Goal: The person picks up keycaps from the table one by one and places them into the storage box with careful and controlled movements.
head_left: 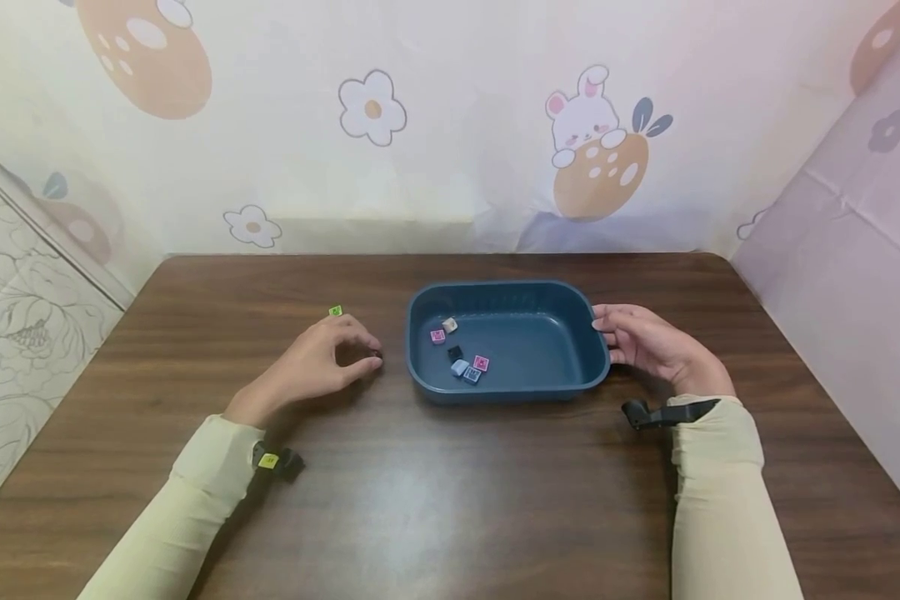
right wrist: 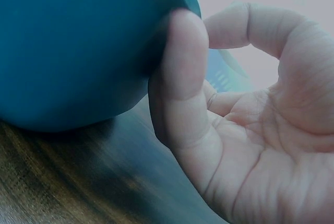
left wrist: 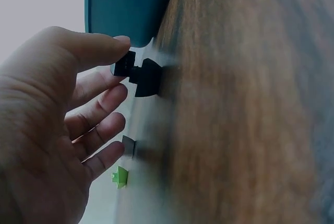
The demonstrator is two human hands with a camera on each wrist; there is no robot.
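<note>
A blue rectangular basin (head_left: 532, 346) sits on the table, with several small square pieces, pink, white, black and blue, in its left part. My right hand (head_left: 648, 346) grips its right end, thumb at the rim and fingers against the outer wall (right wrist: 78, 51). Left of the basin, my left hand (head_left: 318, 362) pinches a small black piece (left wrist: 125, 65) between thumb and fingertips. Beneath that square block is a flared black part (left wrist: 150, 79), close to the tabletop. Beyond the left hand lies a bright green piece (head_left: 335, 311); the left wrist view also shows a grey piece (left wrist: 128, 146) beside it.
The brown wooden table (head_left: 420, 508) runs up to a patterned cloth (head_left: 465, 150) at the back and a pale wall (head_left: 847, 250) on the right. Each wrist carries a black strapped device, such as the right one (head_left: 663, 414).
</note>
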